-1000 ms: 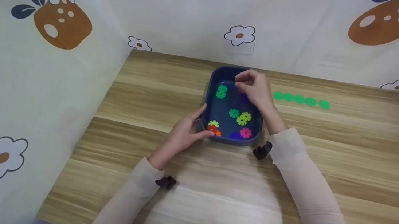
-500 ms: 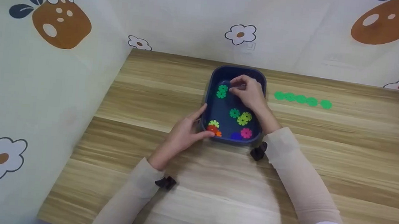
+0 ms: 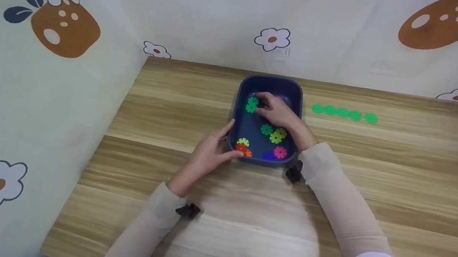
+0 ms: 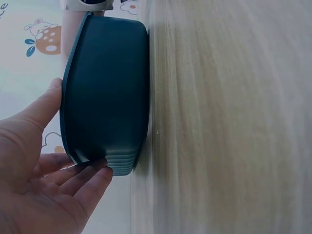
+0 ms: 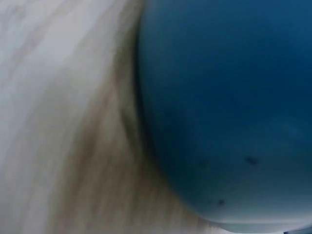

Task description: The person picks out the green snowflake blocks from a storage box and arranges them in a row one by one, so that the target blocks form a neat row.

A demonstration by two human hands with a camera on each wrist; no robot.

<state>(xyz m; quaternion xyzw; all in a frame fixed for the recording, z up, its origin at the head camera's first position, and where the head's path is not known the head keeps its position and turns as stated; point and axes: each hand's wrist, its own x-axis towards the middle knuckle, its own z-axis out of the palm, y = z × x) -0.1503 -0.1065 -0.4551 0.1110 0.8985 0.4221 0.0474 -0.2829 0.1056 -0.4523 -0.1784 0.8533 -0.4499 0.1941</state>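
Green and notched, a touching pair of snowflake discs (image 3: 251,104) lies inside a navy plastic bin (image 3: 273,83), near its left wall and toward the far end. The right hand (image 3: 279,112) reaches in from the right with its grip apart, thumb and forefinger just beside the pair's edge; whether either fingertip touches a disc I cannot tell, since the right wrist view is filled by blurred blue and shows no fingers. Because the two discs meet or overlap, a pinch there could well lift both, or nudge one aside while taking the other. Being thin and flat, they may also skid against the wall if pressed from above. The left hand (image 3: 210,150) has its grip clamped around the bin's near left corner, thumb along the near rim; should that hold loosen, a knock from the right forearm on the opposite side could shift the bin on the counter (image 3: 419,163). Sliding right, it might disturb the line of green discs (image 3: 342,112) lying just beyond, whose end disc (image 3: 370,118) sits slightly apart from the other four. A dark green disc (image 3: 266,129) near the yellow discs (image 3: 276,137) invites a mix-up of shades, and the hand's own cover over the far right of the bin could hide a piece there.
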